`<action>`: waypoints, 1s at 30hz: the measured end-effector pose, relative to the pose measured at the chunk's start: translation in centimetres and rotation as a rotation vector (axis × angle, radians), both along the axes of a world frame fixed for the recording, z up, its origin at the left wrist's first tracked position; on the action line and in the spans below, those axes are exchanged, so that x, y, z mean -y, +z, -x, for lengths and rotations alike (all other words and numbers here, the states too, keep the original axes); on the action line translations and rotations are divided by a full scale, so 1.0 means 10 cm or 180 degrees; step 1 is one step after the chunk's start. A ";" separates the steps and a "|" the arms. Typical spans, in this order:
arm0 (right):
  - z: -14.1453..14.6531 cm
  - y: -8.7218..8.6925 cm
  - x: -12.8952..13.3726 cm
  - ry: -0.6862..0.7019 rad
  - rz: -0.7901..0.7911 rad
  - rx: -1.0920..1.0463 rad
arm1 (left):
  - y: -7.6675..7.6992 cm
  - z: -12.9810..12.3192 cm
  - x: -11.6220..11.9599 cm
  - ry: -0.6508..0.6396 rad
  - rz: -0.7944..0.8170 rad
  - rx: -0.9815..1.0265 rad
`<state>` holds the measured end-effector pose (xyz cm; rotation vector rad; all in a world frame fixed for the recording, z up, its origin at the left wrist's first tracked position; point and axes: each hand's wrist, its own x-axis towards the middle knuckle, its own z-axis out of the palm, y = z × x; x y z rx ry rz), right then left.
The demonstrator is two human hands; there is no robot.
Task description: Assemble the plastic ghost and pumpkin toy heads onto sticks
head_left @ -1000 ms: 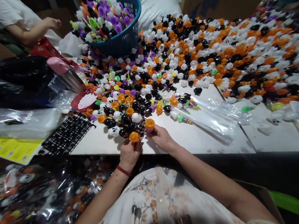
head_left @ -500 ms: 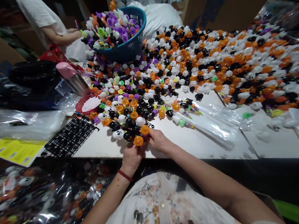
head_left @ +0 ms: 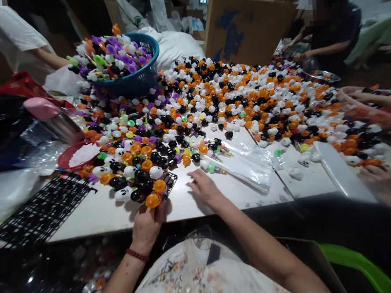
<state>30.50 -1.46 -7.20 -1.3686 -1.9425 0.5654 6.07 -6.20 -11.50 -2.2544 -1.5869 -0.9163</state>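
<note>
My left hand (head_left: 145, 227) is closed at the near end of a black plastic grid rack (head_left: 171, 181). Orange pumpkin, white ghost and black toppers (head_left: 146, 167) stand packed in that rack and hide most of it. My fingertips are tucked under two orange pumpkin toppers (head_left: 153, 200). My right hand (head_left: 204, 188) is over the white tabletop, right of the rack and apart from it. Its fingers reach out to the left and hold nothing. Just beyond it lie loose toppers on patterned sticks (head_left: 216, 166) and clear plastic bags (head_left: 246, 172).
An empty black grid (head_left: 43, 211) and a red basket (head_left: 61, 160) are at left. Behind stands a blue basket (head_left: 149, 74) full of toppers, near a steel bottle (head_left: 61, 123). A big heap of toppers (head_left: 261, 94) spreads right. Co-workers' hands (head_left: 378, 177) show at the right edge.
My right hand has come off the rack and moved right, its fingers apart. My left hand still grips the rack. The view has turned right, showing more people there.
</note>
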 end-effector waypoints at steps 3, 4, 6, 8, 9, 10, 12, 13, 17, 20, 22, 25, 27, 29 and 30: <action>-0.54 0.00 -0.01 -0.0968 -0.0180 0.0951 | -0.03 0.00 0.00 0.0037 -0.0137 -0.0114; -0.67 0.00 -0.02 -0.1098 -0.0163 0.1235 | -0.03 0.00 0.00 0.0066 -0.0154 -0.0137; -0.81 0.02 -0.03 -0.1102 -0.0067 0.1562 | -0.04 0.00 0.00 0.0083 -0.0163 -0.0145; -0.80 0.04 -0.03 -0.0972 0.0029 0.1454 | -0.03 0.00 0.00 0.0023 -0.0152 -0.0078; -0.74 0.06 -0.02 -0.0879 0.0070 0.1223 | -0.02 0.00 0.01 -0.0035 -0.0124 -0.0019; -0.67 0.07 -0.01 -0.0776 0.0136 0.0887 | 0.00 0.01 0.02 -0.0110 -0.0089 0.0050; -0.49 0.08 0.01 -0.0518 0.0469 -0.0008 | 0.05 0.03 0.06 -0.0250 0.0009 0.0178; -0.39 0.09 0.01 -0.0373 0.0743 -0.0516 | 0.07 0.04 0.08 -0.0302 0.0073 0.0225; -0.04 0.09 0.03 0.0132 0.1823 -0.2112 | 0.15 0.12 0.20 -0.0463 0.0205 0.0325; 0.16 0.09 0.02 0.0130 0.1951 -0.2345 | 0.26 0.18 0.33 -0.0587 0.0121 0.0436; 0.25 0.08 -0.01 0.0032 0.1917 -0.2324 | 0.41 0.21 0.40 -0.0587 0.0036 0.0608; 0.38 0.02 -0.10 0.0047 0.1929 -0.2373 | 0.74 0.18 0.44 -0.0453 -0.0235 0.0806; 0.46 -0.03 -0.15 0.0100 0.1843 -0.2325 | 0.99 0.10 0.38 -0.0391 -0.0326 0.0702; 0.54 -0.05 -0.18 0.0089 0.1692 -0.2083 | 1.19 0.01 0.27 -0.0520 -0.0176 0.0476; 0.57 -0.03 -0.17 0.0074 0.1631 -0.1898 | 1.27 -0.03 0.21 -0.0642 -0.0073 0.0347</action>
